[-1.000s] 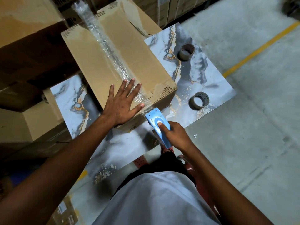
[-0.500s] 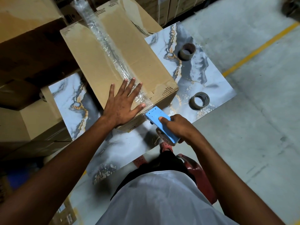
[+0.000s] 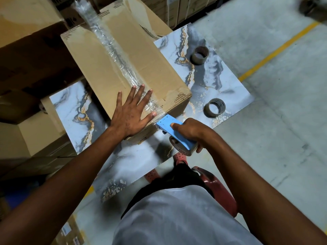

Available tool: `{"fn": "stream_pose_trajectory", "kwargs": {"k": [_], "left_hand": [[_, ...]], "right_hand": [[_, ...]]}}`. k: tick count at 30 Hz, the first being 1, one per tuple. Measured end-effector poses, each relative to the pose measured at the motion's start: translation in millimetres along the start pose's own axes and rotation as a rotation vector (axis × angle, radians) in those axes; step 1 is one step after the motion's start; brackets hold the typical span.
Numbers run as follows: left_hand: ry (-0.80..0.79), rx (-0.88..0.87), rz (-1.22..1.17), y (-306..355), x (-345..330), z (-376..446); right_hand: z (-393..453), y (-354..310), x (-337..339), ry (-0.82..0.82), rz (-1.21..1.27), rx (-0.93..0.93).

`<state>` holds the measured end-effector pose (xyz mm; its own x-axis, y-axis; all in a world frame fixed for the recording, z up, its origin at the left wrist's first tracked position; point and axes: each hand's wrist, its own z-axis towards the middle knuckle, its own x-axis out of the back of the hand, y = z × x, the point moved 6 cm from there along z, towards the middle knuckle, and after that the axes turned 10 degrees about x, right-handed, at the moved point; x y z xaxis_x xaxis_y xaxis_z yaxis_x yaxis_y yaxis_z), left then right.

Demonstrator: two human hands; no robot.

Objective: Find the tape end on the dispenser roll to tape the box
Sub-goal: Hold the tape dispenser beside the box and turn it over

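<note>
At the near edge of the brown cardboard box (image 3: 123, 68), clear tape (image 3: 113, 48) is already laid along the seam; the left hand (image 3: 131, 114) is pressed flat and spread, the blue tape dispenser (image 3: 174, 134) is gripped by the right hand (image 3: 192, 129), cutting apparently left.

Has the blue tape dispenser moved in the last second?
Yes. The blue tape dispenser in the right hand has tipped its handle end rightward, away from the box; its front stays at the box's near corner.

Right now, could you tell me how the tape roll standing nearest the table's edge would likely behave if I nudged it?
The nearer tape roll lies flat on its side rim on the marble-patterned table, so it should slide, not roll. It looks nearly spent, mostly a hollow ring, so it is probably light. It sits close to the table's edge and could drop off.
</note>
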<state>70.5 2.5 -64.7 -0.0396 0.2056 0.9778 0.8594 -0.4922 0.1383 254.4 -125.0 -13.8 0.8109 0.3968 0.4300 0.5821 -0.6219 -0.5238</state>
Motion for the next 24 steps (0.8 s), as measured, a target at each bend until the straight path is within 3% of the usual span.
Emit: {"fn": "stream_pose_trajectory", "kwargs": {"k": [11,19,24], "left_hand": [[0.001,0.006,-0.004,0,0,-1],[0.004,0.001,-0.023,0,-1,0],[0.01,-0.011,-0.015,-1,-1,1]], "right_hand": [[-1,22,-13,-0.012,0.194,-0.049],[-11,52,-47,0.3,0.186,0.195],[-11,49,-38,0.357,0.065,0.261]]}}
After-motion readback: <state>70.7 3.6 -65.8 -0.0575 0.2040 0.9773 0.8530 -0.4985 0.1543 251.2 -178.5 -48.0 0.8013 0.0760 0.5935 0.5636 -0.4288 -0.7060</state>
